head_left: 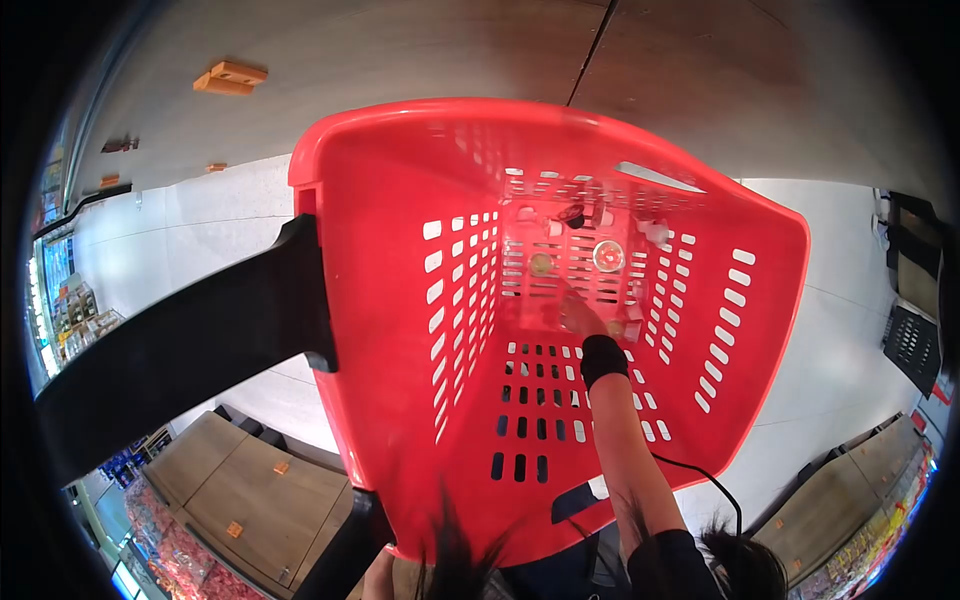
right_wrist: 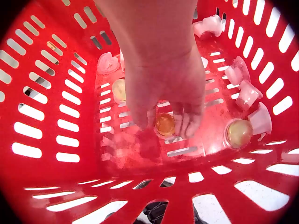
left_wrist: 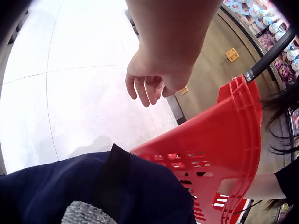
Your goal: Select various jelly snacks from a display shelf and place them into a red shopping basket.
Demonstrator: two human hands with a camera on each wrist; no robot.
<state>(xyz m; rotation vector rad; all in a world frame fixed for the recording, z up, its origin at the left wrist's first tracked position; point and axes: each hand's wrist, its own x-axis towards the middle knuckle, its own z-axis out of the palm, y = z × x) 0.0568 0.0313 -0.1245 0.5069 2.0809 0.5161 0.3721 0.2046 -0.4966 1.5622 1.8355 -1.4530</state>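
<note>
Inside the deep red shopping basket [head_left: 400, 160], my right hand [right_wrist: 163, 88] reaches down to the slotted floor. An orange jelly cup [right_wrist: 164, 124] sits between its thumb and curled fingers, partly covered by them. A yellowish jelly cup [right_wrist: 239, 134] lies to the right, and another [head_left: 541, 263] stands further left. A round clear-rimmed cup [head_left: 607, 256] lies beyond the hand. Several small pale pink cups [right_wrist: 249, 95] lie along the right wall. My left hand [left_wrist: 156, 77] hangs outside, beside the basket, with loosely bent fingers and nothing in them.
The basket's black handle [head_left: 190, 340] slants out to the left. Brown cabinets with orange fittings [head_left: 230, 78] stand around, and goods displays [left_wrist: 275, 28] rise above them. Pale floor tiles [left_wrist: 74, 102] lie below. A thin black cable [head_left: 715, 480] runs near the right arm.
</note>
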